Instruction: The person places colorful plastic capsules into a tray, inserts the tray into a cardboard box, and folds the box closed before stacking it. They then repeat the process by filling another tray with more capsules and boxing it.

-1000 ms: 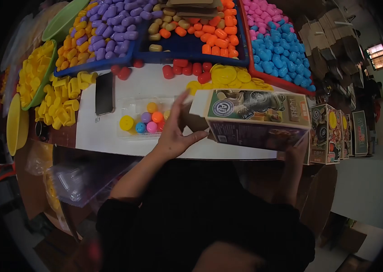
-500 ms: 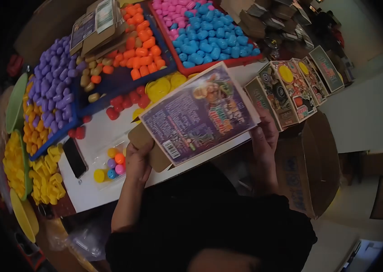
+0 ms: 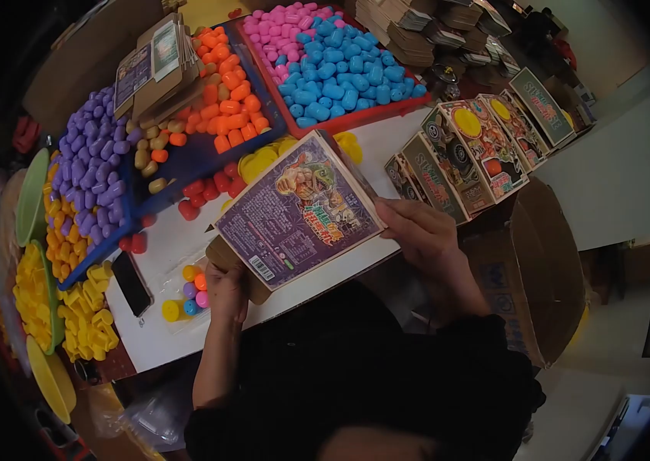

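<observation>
Between my hands is a purple printed cardboard box (image 3: 294,219), tilted, its barcode face toward me and an unprinted brown flap standing out at the lower left. My left hand (image 3: 228,293) is closed on that flap end, some of its fingers hidden behind the card. At the opposite end, my right hand (image 3: 423,233) grips the box's right edge, thumb and fingers around the corner. Just left of my left hand, a clear plastic tray (image 3: 174,326) holds several small coloured capsules (image 3: 189,290).
A black phone (image 3: 132,284) lies on the white table (image 3: 136,338). Behind are a blue tray (image 3: 179,175) of orange and purple capsules and a red tray (image 3: 371,115) of pink and blue ones. Assembled boxes (image 3: 486,146) stand right, above an open carton (image 3: 544,269).
The box has shifted left and its side now shows, so it looks fuller. My right hand has moved left with it and turned, its fingers now over the right edge.
</observation>
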The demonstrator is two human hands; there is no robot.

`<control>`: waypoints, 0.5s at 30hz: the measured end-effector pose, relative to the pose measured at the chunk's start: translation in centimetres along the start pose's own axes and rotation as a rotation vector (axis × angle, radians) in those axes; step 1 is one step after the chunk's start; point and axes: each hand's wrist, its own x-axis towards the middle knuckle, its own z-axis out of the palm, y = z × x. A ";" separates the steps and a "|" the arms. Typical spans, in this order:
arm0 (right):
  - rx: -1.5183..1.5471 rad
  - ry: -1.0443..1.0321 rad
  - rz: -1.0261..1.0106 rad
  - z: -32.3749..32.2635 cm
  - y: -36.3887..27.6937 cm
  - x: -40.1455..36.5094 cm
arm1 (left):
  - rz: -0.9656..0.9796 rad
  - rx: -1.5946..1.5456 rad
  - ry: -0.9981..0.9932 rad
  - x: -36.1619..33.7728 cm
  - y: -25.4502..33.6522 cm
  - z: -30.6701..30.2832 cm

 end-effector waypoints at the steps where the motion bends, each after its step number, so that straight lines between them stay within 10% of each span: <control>1: 0.004 0.000 0.000 0.5 -0.3 0.1 | 0.006 0.017 0.016 -0.1 0.1 0.3; 9: 0.631 0.246 0.201 3.0 0.1 -2.2 | 0.092 0.030 0.008 0.2 0.4 0.5; 11: 0.691 0.258 0.519 4.0 1.3 -4.5 | 0.109 0.088 0.027 0.2 2.0 -0.6; 15: 0.749 0.058 1.170 6.6 5.7 -11.8 | 0.762 0.908 -0.751 0.0 4.7 -0.4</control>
